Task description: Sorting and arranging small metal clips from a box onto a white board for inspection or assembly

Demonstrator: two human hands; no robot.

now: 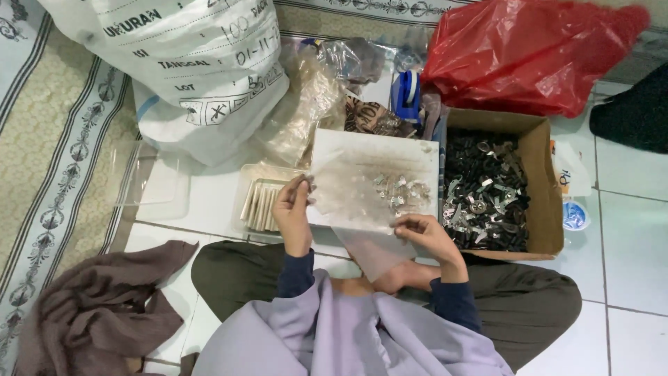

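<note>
- Hands first: the left hand (pixel 293 211) is curled, its fingers pinching the left edge of a thin clear plastic bag (pixel 362 209).
- The right hand (pixel 424 233) is curled too, pinching the lower right part of the same bag.
- The bag is held up flat over a white tray (pixel 417 157), in front of the person's lap. Small shiny metal bits (pixel 400 191) show just behind it.
- A stack of flat cards (pixel 261 204) stands in a clear box (pixel 243 177) beside the left hand.
- A brown cardboard box (pixel 543 188) sits on the right, full of black and silver parts (pixel 483 195).
- A big white sack (pixel 202 69) with black writing and small square signs stands at the top left.
- A red plastic bag (pixel 529 52) lies behind the cardboard box.
- Crumpled clear bags (pixel 306 104) sit between the sack and the red bag.
- A blue and white tape holder (pixel 407 94) is near them.
- A brown cloth (pixel 104 306) lies on the floor at the bottom left.
</note>
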